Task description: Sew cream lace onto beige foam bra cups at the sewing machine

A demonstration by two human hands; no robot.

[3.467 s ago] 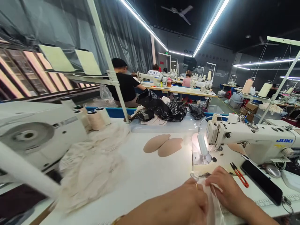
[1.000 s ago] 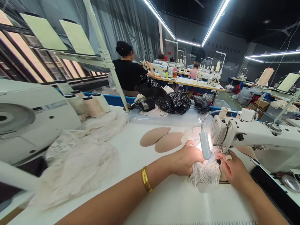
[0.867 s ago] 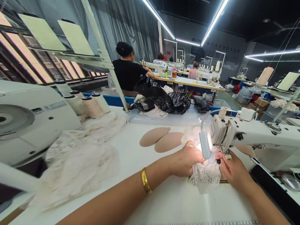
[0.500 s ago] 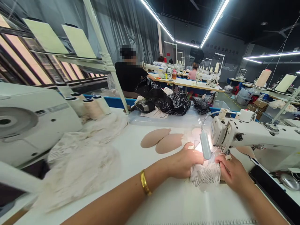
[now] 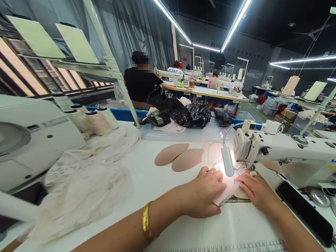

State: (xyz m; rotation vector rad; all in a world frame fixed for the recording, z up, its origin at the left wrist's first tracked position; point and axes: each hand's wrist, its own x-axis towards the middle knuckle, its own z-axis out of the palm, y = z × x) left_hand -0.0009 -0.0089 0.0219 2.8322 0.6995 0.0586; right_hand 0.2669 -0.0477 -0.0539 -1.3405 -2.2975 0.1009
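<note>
A sewing machine (image 5: 265, 145) stands at the right, with a small grey lamp (image 5: 228, 161) shining beside its needle area. Under that light lies a pale pink and white garment piece (image 5: 226, 190), partly hidden by my fingers and the lamp. My left hand (image 5: 206, 192) is closed on its left side, fingers curled. At its right edge, close to the presser foot, my right hand (image 5: 254, 187) pinches the cloth between thumb and fingers. Two beige bra pads (image 5: 187, 160) lie flat to the left of my left hand.
White lace fabric (image 5: 89, 182) is heaped on the left of the table, beside thread cones (image 5: 97, 122) and another machine (image 5: 34, 136). A black phone (image 5: 304, 211) lies at the right. Beyond the table are black plastic bags (image 5: 183, 110) and a seated person (image 5: 140, 82).
My left hand has turned knuckles up and shifted slightly left and down. The lace that hung toward me is now out of sight, and smooth pale pink cloth shows there.
</note>
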